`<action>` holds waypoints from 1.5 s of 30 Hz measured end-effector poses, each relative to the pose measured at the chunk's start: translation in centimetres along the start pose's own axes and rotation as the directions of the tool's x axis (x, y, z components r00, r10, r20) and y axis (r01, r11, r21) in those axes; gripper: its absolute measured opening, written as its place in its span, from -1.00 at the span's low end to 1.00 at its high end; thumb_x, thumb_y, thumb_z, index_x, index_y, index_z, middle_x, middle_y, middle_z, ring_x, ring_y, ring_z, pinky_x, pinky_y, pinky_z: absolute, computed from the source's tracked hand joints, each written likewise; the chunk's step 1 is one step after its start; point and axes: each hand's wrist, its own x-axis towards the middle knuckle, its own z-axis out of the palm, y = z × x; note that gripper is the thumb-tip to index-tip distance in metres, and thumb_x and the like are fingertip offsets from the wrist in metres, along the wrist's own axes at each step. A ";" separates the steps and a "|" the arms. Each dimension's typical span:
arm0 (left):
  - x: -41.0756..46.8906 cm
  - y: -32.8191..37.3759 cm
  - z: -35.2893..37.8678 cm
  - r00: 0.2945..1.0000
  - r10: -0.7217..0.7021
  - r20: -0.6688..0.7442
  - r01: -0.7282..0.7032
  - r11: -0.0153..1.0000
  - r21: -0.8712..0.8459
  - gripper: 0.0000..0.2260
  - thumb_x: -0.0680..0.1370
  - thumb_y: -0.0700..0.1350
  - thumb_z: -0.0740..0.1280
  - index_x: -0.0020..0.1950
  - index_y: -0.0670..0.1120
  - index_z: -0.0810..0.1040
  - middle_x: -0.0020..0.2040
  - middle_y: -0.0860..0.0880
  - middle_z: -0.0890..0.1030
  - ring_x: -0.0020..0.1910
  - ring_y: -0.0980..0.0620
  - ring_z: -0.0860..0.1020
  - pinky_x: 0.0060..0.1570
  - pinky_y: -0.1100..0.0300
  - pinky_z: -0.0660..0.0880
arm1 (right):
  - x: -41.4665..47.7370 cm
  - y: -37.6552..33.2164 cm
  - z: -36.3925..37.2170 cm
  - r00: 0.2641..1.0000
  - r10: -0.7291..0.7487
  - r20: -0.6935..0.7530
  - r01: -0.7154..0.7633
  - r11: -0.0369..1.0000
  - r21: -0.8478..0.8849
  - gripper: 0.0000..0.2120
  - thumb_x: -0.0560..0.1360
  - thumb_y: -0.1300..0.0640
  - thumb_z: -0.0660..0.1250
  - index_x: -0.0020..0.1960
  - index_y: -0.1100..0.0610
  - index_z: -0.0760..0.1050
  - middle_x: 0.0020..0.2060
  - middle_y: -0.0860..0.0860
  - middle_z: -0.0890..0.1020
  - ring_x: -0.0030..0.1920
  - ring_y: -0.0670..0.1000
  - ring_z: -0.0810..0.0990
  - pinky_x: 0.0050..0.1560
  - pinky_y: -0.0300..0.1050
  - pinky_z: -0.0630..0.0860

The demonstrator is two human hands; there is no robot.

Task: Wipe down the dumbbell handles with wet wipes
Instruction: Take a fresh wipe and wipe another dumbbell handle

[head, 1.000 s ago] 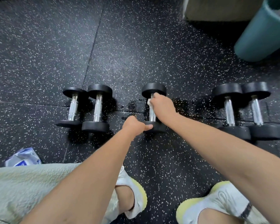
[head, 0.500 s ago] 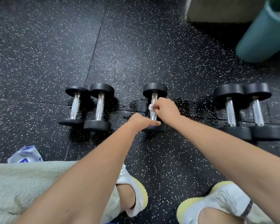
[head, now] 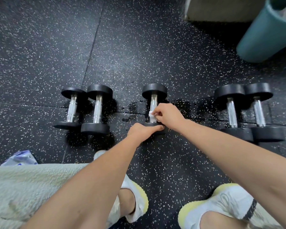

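Slid down the centre dumbbell handle (head: 153,102), the wet wipe (head: 151,115) is pinched by the right grip (head: 168,115); stroke judged nearly complete; left grip (head: 142,130) closure indeterminable.

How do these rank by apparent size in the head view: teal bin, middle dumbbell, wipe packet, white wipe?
1. teal bin, though cropped
2. middle dumbbell
3. wipe packet, partly hidden
4. white wipe

Well beyond our right hand (head: 168,115), to its right, we see a teal bin (head: 262,33). Just left of the hand, wet patches (head: 132,105) darken the speckled rubber floor (head: 40,47); white-and-yellow sneakers (head: 221,199) sit nearer us.
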 end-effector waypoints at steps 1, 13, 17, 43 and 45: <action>0.1 -0.1 -0.1 1.000 -0.004 0.004 0.004 1.000 -0.002 -0.06 0.04 0.58 0.49 0.09 -0.13 0.54 0.02 -0.01 0.64 -0.01 -0.04 0.61 -0.02 0.08 0.59 | 0.0 -0.1 0.0 1.000 -0.007 0.026 0.007 1.000 -0.002 -0.80 0.52 0.17 0.39 0.08 -0.03 0.71 -0.01 -0.06 0.70 -0.02 0.01 0.65 0.06 -0.03 0.57; 0.7 -1.1 -0.4 0.999 0.037 0.003 -0.037 0.999 0.025 0.01 0.00 0.68 0.39 0.05 -0.14 0.60 -0.07 -0.02 0.67 -0.10 -0.02 0.63 -0.19 0.10 0.49 | 2.5 -0.6 -0.5 0.999 0.037 -0.031 -0.040 0.996 -0.084 -0.81 0.54 0.13 0.36 0.08 -0.04 0.71 0.03 -0.02 0.70 0.02 0.10 0.64 -0.01 -0.02 0.57; 0.8 -1.0 0.1 0.999 0.046 0.003 -0.046 0.998 0.045 -0.03 0.02 0.68 0.38 0.02 -0.12 0.62 -0.12 -0.01 0.68 -0.14 0.00 0.64 -0.27 0.12 0.45 | 1.5 -0.5 0.0 0.999 0.021 0.028 -0.018 0.995 -0.103 -0.82 0.53 0.08 0.38 0.06 -0.09 0.70 -0.03 -0.07 0.70 -0.03 0.06 0.65 -0.05 -0.07 0.57; -0.1 -1.4 -3.8 0.996 0.068 -0.050 -0.062 0.992 0.108 -0.24 0.27 0.50 0.50 0.03 -0.14 0.47 -0.13 -0.02 0.57 -0.16 -0.01 0.57 -0.27 0.11 0.43 | 4.0 -2.8 -0.2 0.999 0.017 -0.042 -0.025 0.981 -0.195 -0.87 0.54 0.07 0.35 -0.08 0.00 0.69 -0.14 0.01 0.62 -0.16 0.15 0.62 -0.24 -0.09 0.45; -0.1 -1.1 -4.0 0.996 0.079 -0.042 -0.073 0.988 0.137 -0.29 0.30 0.48 0.50 -0.02 -0.12 0.45 -0.16 -0.02 0.57 -0.21 0.02 0.55 -0.29 0.11 0.41 | 2.7 -3.0 0.3 0.999 -0.044 0.019 0.047 0.973 -0.227 -0.83 0.54 0.00 0.34 -0.13 0.02 0.66 -0.18 -0.01 0.61 -0.19 0.13 0.62 -0.26 -0.08 0.47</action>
